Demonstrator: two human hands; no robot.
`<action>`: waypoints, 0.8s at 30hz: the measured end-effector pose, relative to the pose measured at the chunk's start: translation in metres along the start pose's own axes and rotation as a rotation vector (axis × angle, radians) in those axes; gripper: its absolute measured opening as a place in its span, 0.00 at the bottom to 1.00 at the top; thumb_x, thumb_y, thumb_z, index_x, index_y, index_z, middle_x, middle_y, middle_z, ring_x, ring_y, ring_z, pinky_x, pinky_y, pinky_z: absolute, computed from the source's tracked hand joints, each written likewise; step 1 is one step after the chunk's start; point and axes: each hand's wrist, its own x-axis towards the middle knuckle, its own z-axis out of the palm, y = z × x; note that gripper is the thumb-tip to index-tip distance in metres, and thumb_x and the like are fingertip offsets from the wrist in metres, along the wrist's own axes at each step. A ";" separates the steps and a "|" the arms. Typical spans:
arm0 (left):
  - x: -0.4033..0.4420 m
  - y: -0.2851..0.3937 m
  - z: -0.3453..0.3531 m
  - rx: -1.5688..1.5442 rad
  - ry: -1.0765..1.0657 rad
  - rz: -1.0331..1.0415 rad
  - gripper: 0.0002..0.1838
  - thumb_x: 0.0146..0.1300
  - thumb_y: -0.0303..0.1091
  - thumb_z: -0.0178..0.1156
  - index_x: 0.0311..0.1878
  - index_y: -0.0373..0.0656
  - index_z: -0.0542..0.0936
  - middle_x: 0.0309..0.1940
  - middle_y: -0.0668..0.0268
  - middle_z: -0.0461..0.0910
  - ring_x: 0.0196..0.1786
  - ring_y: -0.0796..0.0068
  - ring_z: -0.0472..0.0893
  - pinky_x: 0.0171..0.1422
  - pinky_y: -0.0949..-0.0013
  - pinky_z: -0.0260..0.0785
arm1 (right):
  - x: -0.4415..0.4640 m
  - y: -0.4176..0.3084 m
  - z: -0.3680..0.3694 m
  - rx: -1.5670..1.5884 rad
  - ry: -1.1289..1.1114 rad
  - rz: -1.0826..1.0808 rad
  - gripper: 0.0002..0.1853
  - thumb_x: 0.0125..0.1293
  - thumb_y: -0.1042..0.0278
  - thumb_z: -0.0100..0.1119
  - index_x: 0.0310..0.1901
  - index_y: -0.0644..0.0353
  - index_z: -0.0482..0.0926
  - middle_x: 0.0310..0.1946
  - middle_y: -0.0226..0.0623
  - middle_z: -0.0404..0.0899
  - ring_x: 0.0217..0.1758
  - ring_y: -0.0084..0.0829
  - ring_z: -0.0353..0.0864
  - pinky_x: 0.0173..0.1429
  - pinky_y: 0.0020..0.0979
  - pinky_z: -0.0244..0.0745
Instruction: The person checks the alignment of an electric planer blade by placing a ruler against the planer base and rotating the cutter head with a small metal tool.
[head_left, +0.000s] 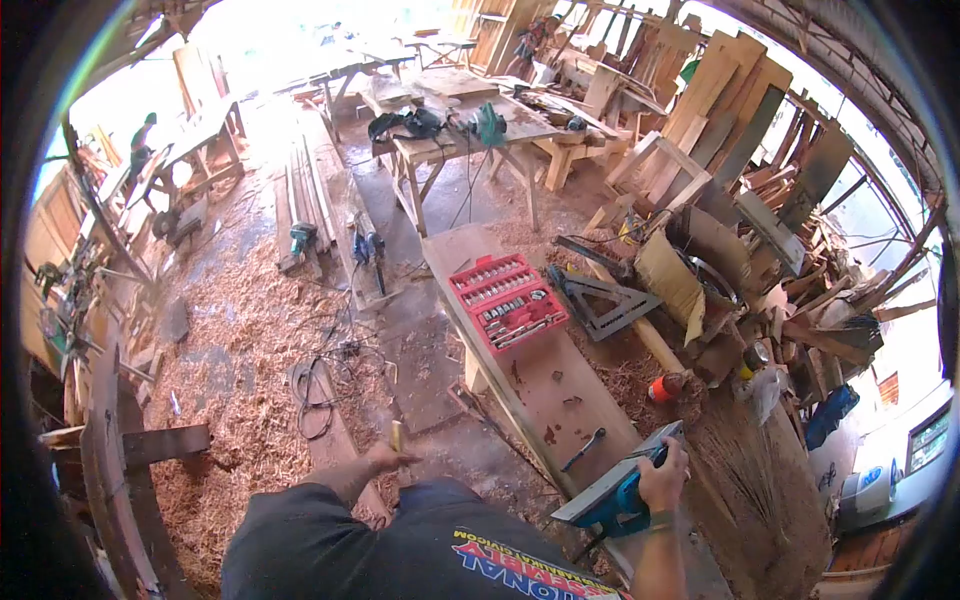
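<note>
My right hand (662, 480) is closed round a teal electric planer (625, 500), tilted with its long flat metal sole showing, over the near end of a wide plank. My left hand (385, 458) is closed on a small yellowish piece of wood (398, 436), held low in front of my body; its full shape is partly hidden. On the plank (575, 400), just beyond the planer, lies a ratchet wrench (583, 450). Farther along sits an open red socket set case (508, 300) with sockets in rows.
A metal triangle square (610, 302) and an orange-capped container (662, 389) are right of the plank. Wood shavings (250, 330) and a looped cord (315, 400) cover the floor at left. A workbench (470, 140) with tools stands ahead; scrap wood is piled at right.
</note>
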 end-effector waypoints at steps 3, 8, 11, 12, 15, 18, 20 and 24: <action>-0.011 0.051 0.088 0.058 -0.316 0.161 0.35 0.60 0.66 0.84 0.52 0.41 0.95 0.43 0.62 0.93 0.45 0.71 0.88 0.53 0.60 0.83 | 0.015 0.034 -0.039 -0.057 0.023 -0.052 0.34 0.67 0.52 0.75 0.72 0.52 0.76 0.73 0.56 0.76 0.77 0.59 0.74 0.84 0.55 0.65; -0.037 0.057 0.066 -0.194 -0.527 0.594 0.22 0.63 0.55 0.84 0.47 0.48 0.93 0.37 0.68 0.90 0.44 0.71 0.88 0.46 0.62 0.80 | 0.032 0.005 -0.005 -0.008 -0.010 -0.129 0.26 0.74 0.50 0.71 0.62 0.61 0.81 0.60 0.59 0.84 0.68 0.61 0.79 0.73 0.54 0.75; -0.075 0.089 0.046 -0.309 -0.747 0.521 0.26 0.60 0.38 0.87 0.59 0.41 0.88 0.59 0.58 0.89 0.58 0.62 0.88 0.64 0.56 0.83 | 0.021 0.004 0.004 -0.063 0.085 -0.044 0.22 0.72 0.55 0.73 0.60 0.58 0.80 0.58 0.53 0.84 0.65 0.60 0.79 0.71 0.54 0.76; -0.076 0.098 0.046 -0.264 -0.749 0.657 0.26 0.59 0.37 0.87 0.58 0.39 0.89 0.62 0.56 0.87 0.60 0.60 0.87 0.65 0.56 0.83 | 0.019 0.017 0.005 -0.050 0.111 -0.117 0.21 0.71 0.58 0.72 0.59 0.57 0.80 0.59 0.53 0.83 0.65 0.61 0.79 0.71 0.53 0.76; -0.064 0.102 0.058 -0.295 -0.769 0.734 0.35 0.54 0.39 0.90 0.63 0.38 0.87 0.63 0.59 0.86 0.58 0.66 0.86 0.64 0.60 0.82 | 0.011 0.016 -0.009 0.011 0.165 -0.091 0.19 0.71 0.61 0.71 0.58 0.58 0.82 0.55 0.49 0.84 0.62 0.52 0.83 0.71 0.46 0.76; -0.070 0.112 0.063 -0.376 -0.858 0.612 0.47 0.51 0.43 0.93 0.73 0.38 0.81 0.63 0.61 0.85 0.59 0.71 0.86 0.62 0.62 0.82 | 0.000 0.038 -0.019 0.111 0.161 -0.045 0.18 0.70 0.62 0.71 0.58 0.58 0.82 0.55 0.47 0.84 0.61 0.49 0.82 0.71 0.45 0.76; -0.072 0.118 0.051 -0.358 -0.909 0.567 0.53 0.51 0.48 0.92 0.78 0.38 0.77 0.68 0.61 0.83 0.60 0.71 0.85 0.62 0.62 0.81 | -0.013 0.049 -0.020 0.195 0.160 0.029 0.18 0.72 0.63 0.70 0.59 0.59 0.82 0.54 0.41 0.83 0.59 0.38 0.81 0.68 0.40 0.76; -0.065 0.128 0.044 -0.338 -0.960 0.768 0.45 0.55 0.54 0.90 0.71 0.39 0.82 0.75 0.56 0.79 0.62 0.68 0.84 0.61 0.61 0.80 | -0.040 0.084 -0.025 0.436 0.228 0.097 0.17 0.77 0.65 0.66 0.62 0.59 0.79 0.53 0.36 0.81 0.58 0.31 0.79 0.67 0.37 0.75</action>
